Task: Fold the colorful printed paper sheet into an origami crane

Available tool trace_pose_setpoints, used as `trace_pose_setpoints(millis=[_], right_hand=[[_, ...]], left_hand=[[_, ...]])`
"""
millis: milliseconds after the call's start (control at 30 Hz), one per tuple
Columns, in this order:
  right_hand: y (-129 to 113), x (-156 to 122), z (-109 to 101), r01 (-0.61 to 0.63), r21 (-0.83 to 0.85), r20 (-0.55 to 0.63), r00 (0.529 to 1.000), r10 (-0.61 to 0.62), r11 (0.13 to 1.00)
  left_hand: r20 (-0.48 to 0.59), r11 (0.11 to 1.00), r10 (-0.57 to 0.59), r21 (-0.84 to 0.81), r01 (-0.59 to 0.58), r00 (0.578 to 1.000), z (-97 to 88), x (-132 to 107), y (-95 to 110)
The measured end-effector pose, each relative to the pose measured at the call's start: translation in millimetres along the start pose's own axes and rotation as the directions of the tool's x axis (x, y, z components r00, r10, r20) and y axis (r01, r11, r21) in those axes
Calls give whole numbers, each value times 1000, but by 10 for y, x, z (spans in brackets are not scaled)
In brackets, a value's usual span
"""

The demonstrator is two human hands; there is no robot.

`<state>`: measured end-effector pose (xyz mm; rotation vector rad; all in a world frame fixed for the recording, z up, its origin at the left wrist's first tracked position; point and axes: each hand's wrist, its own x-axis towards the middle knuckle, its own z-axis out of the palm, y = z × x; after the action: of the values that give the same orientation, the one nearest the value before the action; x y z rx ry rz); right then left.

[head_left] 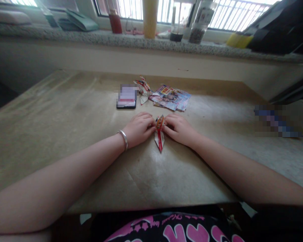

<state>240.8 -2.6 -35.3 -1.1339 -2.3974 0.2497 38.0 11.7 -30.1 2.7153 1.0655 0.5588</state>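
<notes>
Between my two hands, near the middle of the table, is a small piece of folded printed paper (160, 136), white with red and orange patches. Its pointed end faces me. My left hand (140, 129), with a silver bangle at the wrist, pinches the paper's left side. From the other side, my right hand (178, 128) grips its right edge between thumb and fingers. Some fingertips are hidden behind the paper. Just beyond lies another folded paper piece (143, 90) with similar red and white print and several points.
A phone (126, 97) lies behind my left hand. Overlapping colourful printed sheets (170, 97) are behind my right. A blurred bluish object (276, 122) lies far right on the table (91, 161). Jars and bottles, among them a yellow container (149, 20), line the stone windowsill (103, 37).
</notes>
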Motion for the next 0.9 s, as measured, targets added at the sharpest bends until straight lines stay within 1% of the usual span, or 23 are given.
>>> trace_pose_setpoints(millis=[100, 200, 333, 433, 567, 667, 733, 833, 900], right_hand=[[5, 13, 6, -40, 30, -18, 999, 41, 999], [5, 31, 19, -75, 60, -29, 997, 77, 995], [11, 51, 31, -135, 96, -40, 989, 139, 986], [24, 55, 36, -152, 128, -30, 987, 157, 980], [37, 52, 53, -178, 138, -45, 982, 186, 974], [46, 41, 83, -223, 130, -70, 970, 233, 966], [52, 28, 106, -241, 172, -94, 961, 259, 955], [43, 3, 116, -256, 281, -112, 948, 296, 925], [21, -12, 99, -271, 277, -123, 942, 313, 922]], left_hand=[[-49, 997, -76, -36, 74, 996, 9, 0, 9], [-90, 994, -112, -24, 110, 990, 15, 4, 22], [-61, 990, -141, -38, 139, 988, 18, 8, 31], [-61, 986, -161, -54, 157, 985, 27, 3, 20], [-55, 987, -160, -16, 160, 986, 36, -1, -5], [-36, 991, -132, 26, 133, 991, 31, 3, -13], [-26, 992, -116, 50, 117, 993, 24, 6, -11], [-21, 992, -105, 70, 106, 994, 15, 8, -5], [-26, 992, -102, 73, 103, 994, 12, 7, -3]])
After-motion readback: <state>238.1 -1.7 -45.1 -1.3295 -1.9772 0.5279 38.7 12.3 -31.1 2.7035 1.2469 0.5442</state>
